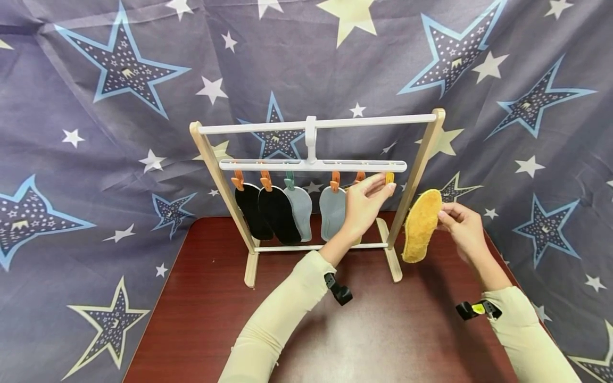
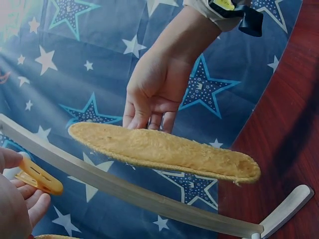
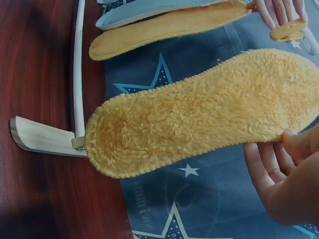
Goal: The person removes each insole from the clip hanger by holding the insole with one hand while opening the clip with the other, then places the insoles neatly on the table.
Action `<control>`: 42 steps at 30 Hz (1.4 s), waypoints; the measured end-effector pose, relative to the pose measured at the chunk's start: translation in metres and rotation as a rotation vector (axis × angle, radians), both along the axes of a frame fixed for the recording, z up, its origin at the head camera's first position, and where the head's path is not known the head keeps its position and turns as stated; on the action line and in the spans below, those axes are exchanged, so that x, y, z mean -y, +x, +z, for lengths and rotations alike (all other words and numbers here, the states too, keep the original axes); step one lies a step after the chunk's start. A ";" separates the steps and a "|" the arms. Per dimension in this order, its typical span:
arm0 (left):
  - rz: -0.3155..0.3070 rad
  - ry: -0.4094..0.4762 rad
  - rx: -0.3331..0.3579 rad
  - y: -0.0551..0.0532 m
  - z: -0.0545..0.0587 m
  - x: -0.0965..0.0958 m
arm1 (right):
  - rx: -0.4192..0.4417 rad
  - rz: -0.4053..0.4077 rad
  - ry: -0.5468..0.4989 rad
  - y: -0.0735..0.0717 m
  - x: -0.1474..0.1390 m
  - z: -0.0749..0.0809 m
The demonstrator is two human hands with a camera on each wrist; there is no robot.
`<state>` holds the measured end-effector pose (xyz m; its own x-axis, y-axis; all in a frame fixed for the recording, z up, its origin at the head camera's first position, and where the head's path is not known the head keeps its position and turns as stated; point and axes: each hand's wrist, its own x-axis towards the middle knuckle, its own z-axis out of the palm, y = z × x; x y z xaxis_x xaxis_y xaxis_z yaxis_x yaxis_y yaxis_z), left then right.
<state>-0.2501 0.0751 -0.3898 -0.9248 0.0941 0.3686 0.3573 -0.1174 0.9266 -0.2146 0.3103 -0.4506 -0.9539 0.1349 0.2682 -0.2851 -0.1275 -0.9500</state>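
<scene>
My right hand [image 1: 462, 229] pinches a fuzzy yellow insole [image 1: 421, 226] by its edge, holding it beside the rack's right post. In the right wrist view the insole [image 3: 199, 109] spans the middle, its fleecy face showing. My left hand [image 1: 366, 205] pinches a yellow clothespin [image 1: 390, 178] at the right end of the white hanger [image 1: 313, 166]; the left wrist view shows this clothespin [image 2: 40, 177] between thumb and fingers. Another yellow insole [image 3: 169, 32] hangs close to the left hand, mostly hidden behind it in the head view.
Black insoles [image 1: 278, 215] and grey insoles [image 1: 332, 213] hang from orange clothespins [image 1: 265, 181] and a green clothespin [image 1: 289, 181]. The wooden rack [image 1: 416, 181] with white bars stands on a dark red table [image 1: 206, 319]. Behind it hangs a star-patterned cloth [image 1: 119, 213].
</scene>
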 end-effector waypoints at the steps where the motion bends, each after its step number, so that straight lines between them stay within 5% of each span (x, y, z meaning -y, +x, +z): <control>1: -0.001 0.005 -0.001 0.000 0.000 0.000 | 0.006 -0.017 0.001 -0.001 -0.001 0.001; 14: -0.014 0.004 -0.023 0.002 0.002 0.001 | 0.136 -0.109 0.035 -0.017 -0.018 -0.016; 25: -0.013 0.009 -0.008 0.002 0.003 0.001 | 0.291 -0.187 0.339 -0.028 -0.026 -0.040; 42: -0.023 0.017 -0.008 0.002 0.002 0.001 | 0.368 -0.205 0.496 -0.045 -0.025 -0.067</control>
<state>-0.2479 0.0741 -0.3877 -0.9194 0.1084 0.3780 0.3621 -0.1415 0.9214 -0.2594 0.3354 -0.5176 -0.9634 0.2679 0.0062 0.0979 0.3734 -0.9225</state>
